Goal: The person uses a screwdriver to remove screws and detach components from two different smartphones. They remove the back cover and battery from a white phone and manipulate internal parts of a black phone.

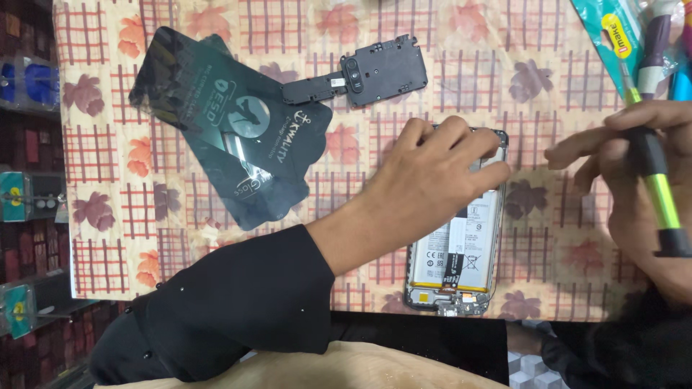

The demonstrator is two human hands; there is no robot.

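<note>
From the head camera, looking straight down, an opened phone lies flat on the worktop, which is covered in a leaf-patterned cloth, its back off and its battery and boards bare. The left hand rests over the phone's upper end, fingers curled loosely on the frame to pin it rather than grip it. The right hand is closed around a green-and-black screwdriver, held off to the side of the phone. I'd judge the phone light and stiff but delicate inside, best held by its outer frame edges, never by the exposed parts. A black inner cover plate and a dark packet lie nearby.
</note>
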